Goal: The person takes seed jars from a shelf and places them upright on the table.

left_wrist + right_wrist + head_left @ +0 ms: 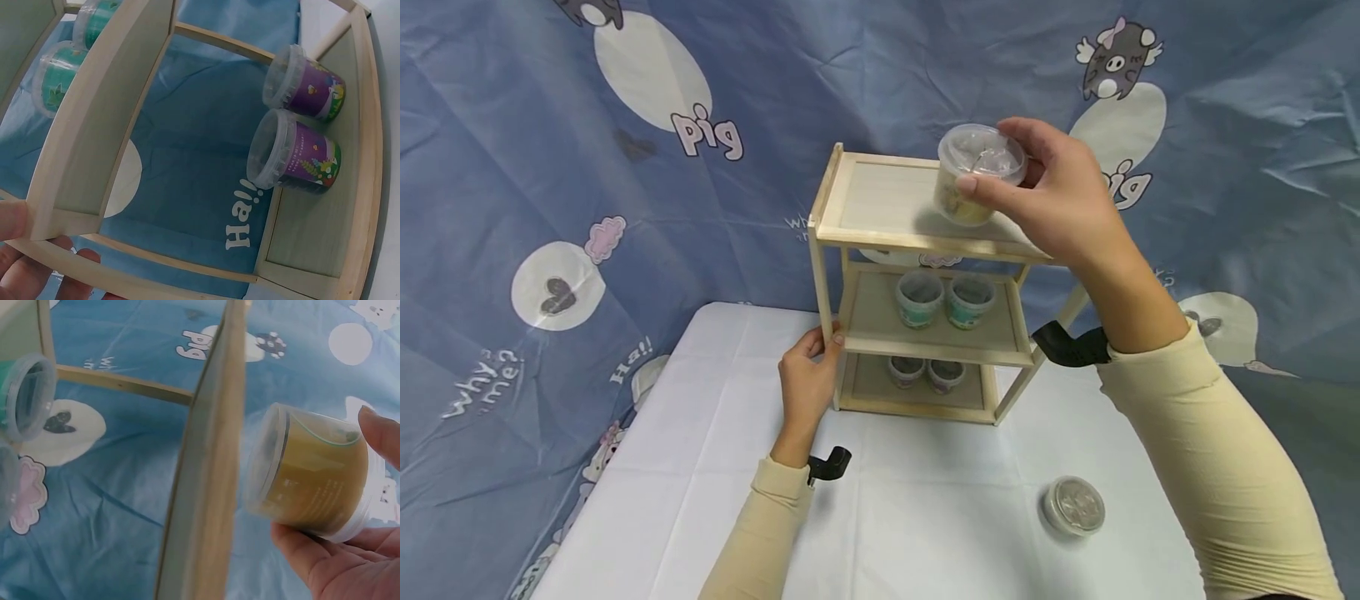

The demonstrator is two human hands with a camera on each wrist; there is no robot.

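A three-tier wooden shelf rack (917, 243) stands on the white table. My right hand (1060, 196) grips a clear plastic tub (964, 204) with a yellow label, just above the top board; whether it touches the board I cannot tell. In the right wrist view, the tub (322, 472) sits between thumb and fingers beside the board's edge. My left hand (808, 379) holds the rack's left front post (822, 283) near the middle tier, its fingers (22, 275) curled round the wood in the left wrist view.
Two green-labelled cups (919, 312) stand on the middle board, and two purple-labelled cups (309, 153) on the bottom one. A lidded round tub (1075, 506) rests on the table (925, 517) at the right. Blue printed cloth (775, 92) hangs behind the rack.
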